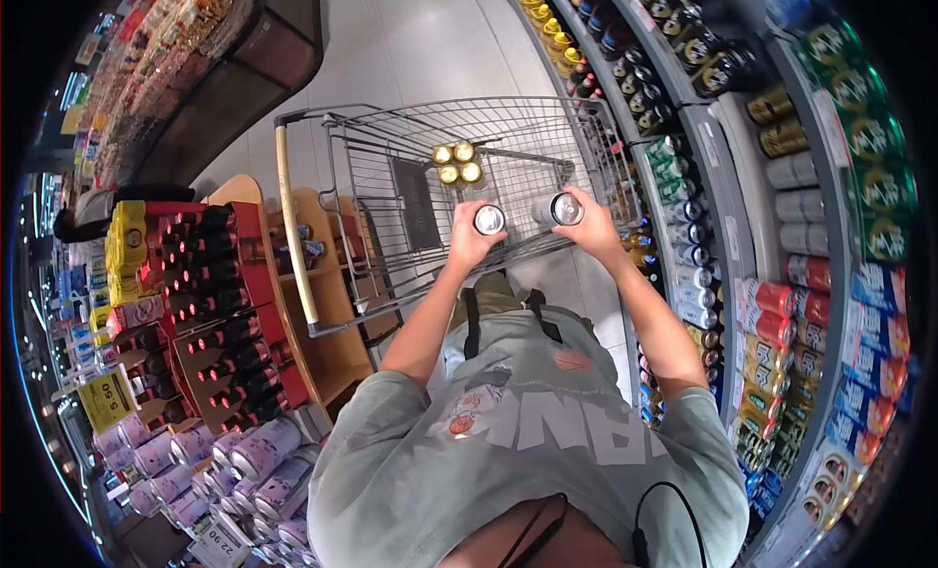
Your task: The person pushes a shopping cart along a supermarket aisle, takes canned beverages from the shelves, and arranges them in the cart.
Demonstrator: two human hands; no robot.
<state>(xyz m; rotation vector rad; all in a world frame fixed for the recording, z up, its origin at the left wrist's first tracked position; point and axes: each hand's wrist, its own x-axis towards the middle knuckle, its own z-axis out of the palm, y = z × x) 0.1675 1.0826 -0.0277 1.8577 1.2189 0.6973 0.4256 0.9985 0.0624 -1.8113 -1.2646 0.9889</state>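
My left hand (469,240) is closed around a drink can (489,219), its silver top facing up at me. In my right hand (594,228) is a second can (566,210), tilted so that part of its pale side shows. Both cans are held apart from each other over the near side of a wire shopping cart (430,112). Inside the cart, several gold-topped cans (456,164) stand close together in a small cluster. The labels on the held cans cannot be read.
Shelves of cans and bottles (696,231) run along the right. To the left are a rack of dark red-capped bottles (210,294), a wooden stand (337,358) and stacked pale purple cans (264,446). The cart's handle (296,226) points left. Tiled floor (410,41) lies ahead.
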